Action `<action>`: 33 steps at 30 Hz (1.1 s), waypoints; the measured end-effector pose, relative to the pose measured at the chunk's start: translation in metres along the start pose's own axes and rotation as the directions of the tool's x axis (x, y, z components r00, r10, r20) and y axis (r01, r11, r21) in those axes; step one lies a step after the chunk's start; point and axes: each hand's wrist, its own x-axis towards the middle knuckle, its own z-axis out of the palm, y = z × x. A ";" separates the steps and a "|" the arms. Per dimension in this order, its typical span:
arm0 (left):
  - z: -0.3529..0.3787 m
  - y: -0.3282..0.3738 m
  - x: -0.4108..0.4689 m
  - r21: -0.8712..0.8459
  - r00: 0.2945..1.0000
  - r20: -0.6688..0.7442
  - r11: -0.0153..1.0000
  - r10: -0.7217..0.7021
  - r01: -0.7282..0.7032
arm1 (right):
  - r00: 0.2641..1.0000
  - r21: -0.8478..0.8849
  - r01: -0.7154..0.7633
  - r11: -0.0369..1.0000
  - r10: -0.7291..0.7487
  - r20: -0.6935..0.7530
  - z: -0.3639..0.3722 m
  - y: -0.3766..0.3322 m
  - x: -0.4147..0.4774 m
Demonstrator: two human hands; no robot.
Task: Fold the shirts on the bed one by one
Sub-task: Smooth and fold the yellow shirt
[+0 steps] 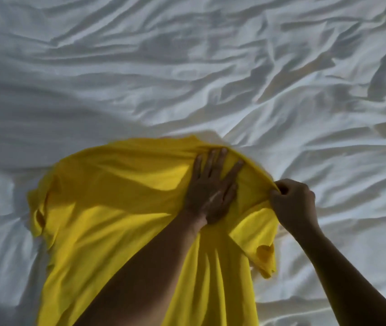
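The yellow shirt (107,222) lies spread but wrinkled on the white sheet of the bed (187,67), near my side of it, its lower part running out of view below. My left hand (213,191) rests flat on the cloth near the upper edge. Its fingers (210,163) are straight and spread, holding nothing and only pressing the shirt down. My right hand (293,203), at the shirt's right edge, has its fingers curled and pinches the cloth at what seems the shoulder, drawing it taut to the right. The sleeve (257,243) below it lies turned in over the body. Judged from this, the work is near its beginning: the shirt is being laid out and smoothed, and no clean fold across the body shows. The side folds and the fold in half are left to do. No other shirt is in view, folded or not, so I cannot tell how many remain.
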 end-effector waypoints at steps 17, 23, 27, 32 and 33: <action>0.018 -0.001 -0.002 0.136 0.999 -0.043 0.990 -0.025 0.030 | 0.892 0.671 -0.426 0.607 0.405 0.200 -0.043 0.104 -0.023; 0.025 -0.003 -0.001 0.148 0.997 -0.072 0.988 -0.027 0.038 | 0.839 0.813 -0.452 0.366 0.484 0.248 0.010 0.092 -0.043; 0.025 -0.003 -0.003 0.104 0.996 -0.086 0.994 -0.031 0.040 | 0.760 0.776 -0.301 0.554 0.631 -0.155 0.009 0.090 -0.036; 0.025 -0.003 -0.003 0.102 0.995 -0.093 0.994 -0.026 0.036 | 0.751 0.541 -0.260 0.800 0.520 -0.407 -0.005 0.111 -0.031; 0.025 -0.003 -0.003 0.108 0.995 -0.096 0.994 -0.023 0.033 | 0.762 0.472 -0.248 0.846 0.472 -0.444 -0.004 0.115 -0.031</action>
